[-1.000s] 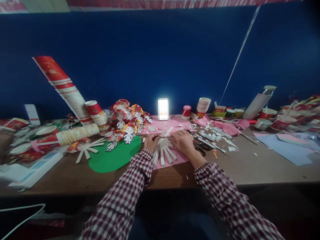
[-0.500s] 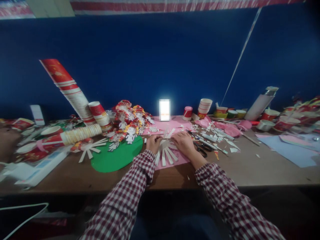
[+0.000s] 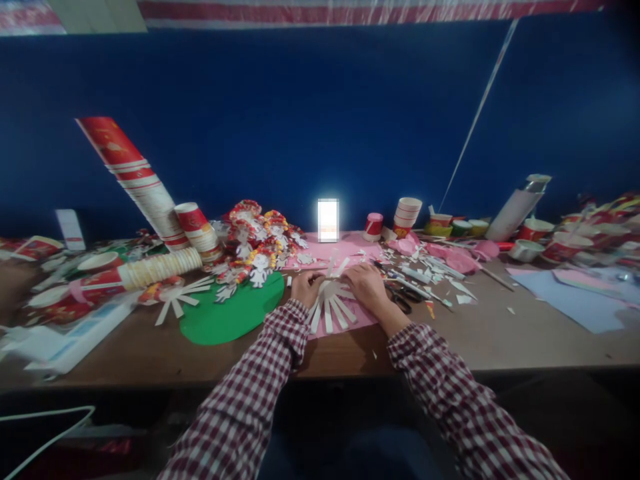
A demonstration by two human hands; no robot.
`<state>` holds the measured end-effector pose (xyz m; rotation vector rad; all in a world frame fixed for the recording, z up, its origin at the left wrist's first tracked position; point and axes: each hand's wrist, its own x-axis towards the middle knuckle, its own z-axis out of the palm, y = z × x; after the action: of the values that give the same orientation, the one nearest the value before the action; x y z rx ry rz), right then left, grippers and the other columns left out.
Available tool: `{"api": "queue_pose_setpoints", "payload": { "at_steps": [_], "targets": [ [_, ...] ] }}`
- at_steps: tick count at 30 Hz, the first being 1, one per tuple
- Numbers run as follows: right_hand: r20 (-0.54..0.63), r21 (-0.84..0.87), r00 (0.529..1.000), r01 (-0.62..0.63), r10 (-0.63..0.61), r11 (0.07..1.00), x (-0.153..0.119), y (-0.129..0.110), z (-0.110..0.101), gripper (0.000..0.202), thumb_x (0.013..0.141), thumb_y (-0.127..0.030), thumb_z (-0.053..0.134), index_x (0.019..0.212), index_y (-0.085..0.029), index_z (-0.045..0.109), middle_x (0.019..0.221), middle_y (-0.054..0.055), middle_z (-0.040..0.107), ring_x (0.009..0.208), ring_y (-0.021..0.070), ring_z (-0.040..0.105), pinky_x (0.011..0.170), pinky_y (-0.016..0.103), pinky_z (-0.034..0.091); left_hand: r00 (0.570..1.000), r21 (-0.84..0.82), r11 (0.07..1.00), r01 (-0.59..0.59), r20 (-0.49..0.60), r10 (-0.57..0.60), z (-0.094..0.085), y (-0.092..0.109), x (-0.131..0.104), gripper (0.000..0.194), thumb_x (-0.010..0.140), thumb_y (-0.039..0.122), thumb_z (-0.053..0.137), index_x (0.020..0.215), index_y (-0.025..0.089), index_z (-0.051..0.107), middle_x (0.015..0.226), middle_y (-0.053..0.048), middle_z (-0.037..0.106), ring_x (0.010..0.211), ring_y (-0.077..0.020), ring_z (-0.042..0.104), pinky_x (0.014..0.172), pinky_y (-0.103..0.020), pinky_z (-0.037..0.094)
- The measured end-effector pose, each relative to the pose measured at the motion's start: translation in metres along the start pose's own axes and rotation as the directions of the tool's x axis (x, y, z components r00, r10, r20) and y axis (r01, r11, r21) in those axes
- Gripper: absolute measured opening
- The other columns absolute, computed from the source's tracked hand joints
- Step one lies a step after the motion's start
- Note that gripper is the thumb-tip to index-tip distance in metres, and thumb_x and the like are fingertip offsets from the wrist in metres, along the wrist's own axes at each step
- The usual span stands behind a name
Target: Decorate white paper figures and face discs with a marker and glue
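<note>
A cut paper cup (image 3: 329, 291) with white strips fanned out lies over pink paper (image 3: 357, 321) at the middle of the table. My left hand (image 3: 306, 289) is closed on its left side, fingers pinching the strips' upper part. My right hand (image 3: 367, 285) grips it from the right, its fingertips at the upper strips. Just left is a green oval sheet (image 3: 235, 320), with a pile of red and white paper figures (image 3: 260, 243) behind it. Black-handled scissors (image 3: 403, 299) lie right of my right hand.
Stacked paper cups (image 3: 145, 187) lean at the left, near a cup stack lying down (image 3: 160, 268). White scraps (image 3: 440, 267) and pink pieces lie right. Blue sheets (image 3: 580, 300) are further right. A blurred hand (image 3: 15, 287) shows at the left edge.
The whole view has shifted slightly, so things appear a little further left. Both hands keep nearly the same place on the cut cup, with only slight finger movement.
</note>
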<state>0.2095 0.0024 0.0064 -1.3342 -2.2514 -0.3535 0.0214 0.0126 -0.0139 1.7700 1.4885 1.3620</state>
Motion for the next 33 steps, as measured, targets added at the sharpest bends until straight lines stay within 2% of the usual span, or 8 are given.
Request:
{"api": "queue_pose_setpoints", "payload": {
  "at_steps": [13, 28, 33],
  "targets": [
    [0.004, -0.009, 1.000, 0.000, 0.000, 1.000, 0.0003, -0.0004, -0.0011, 0.015, 0.090, -0.027, 0.054, 0.089, -0.020, 0.068, 0.092, 0.005, 0.069, 0.091, 0.0202, 0.054, 0.084, 0.031, 0.033, 1.000, -0.018, 1.000, 0.000, -0.011, 0.000, -0.0018, 0.0012, 0.0006, 0.010, 0.075, 0.021, 0.064, 0.078, 0.016, 0.072, 0.077, -0.005, 0.073, 0.074, -0.0187, 0.067, 0.070, -0.030, 0.053],
    [0.024, 0.016, 0.999, 0.023, -0.023, 1.000, 0.0039, -0.0020, -0.0070, 0.016, 0.089, -0.027, 0.057, 0.086, -0.018, 0.069, 0.087, 0.007, 0.069, 0.088, 0.0207, 0.055, 0.082, 0.031, 0.036, 1.000, -0.028, 0.999, 0.016, 0.006, -0.016, -0.0038, 0.0066, -0.0019, 0.010, 0.075, 0.022, 0.063, 0.077, 0.016, 0.072, 0.072, -0.004, 0.073, 0.069, -0.0181, 0.067, 0.066, -0.028, 0.053],
    [0.039, 0.019, 0.999, 0.036, -0.037, 0.999, 0.0057, -0.0025, -0.0082, 0.014, 0.088, -0.023, 0.057, 0.083, -0.016, 0.068, 0.084, 0.008, 0.069, 0.085, 0.0207, 0.056, 0.081, 0.030, 0.038, 1.000, -0.035, 0.999, 0.021, 0.017, -0.021, -0.0038, 0.0069, -0.0024, 0.011, 0.075, 0.022, 0.063, 0.076, 0.016, 0.072, 0.073, -0.004, 0.073, 0.070, -0.0189, 0.067, 0.066, -0.029, 0.053]
  ]
}}
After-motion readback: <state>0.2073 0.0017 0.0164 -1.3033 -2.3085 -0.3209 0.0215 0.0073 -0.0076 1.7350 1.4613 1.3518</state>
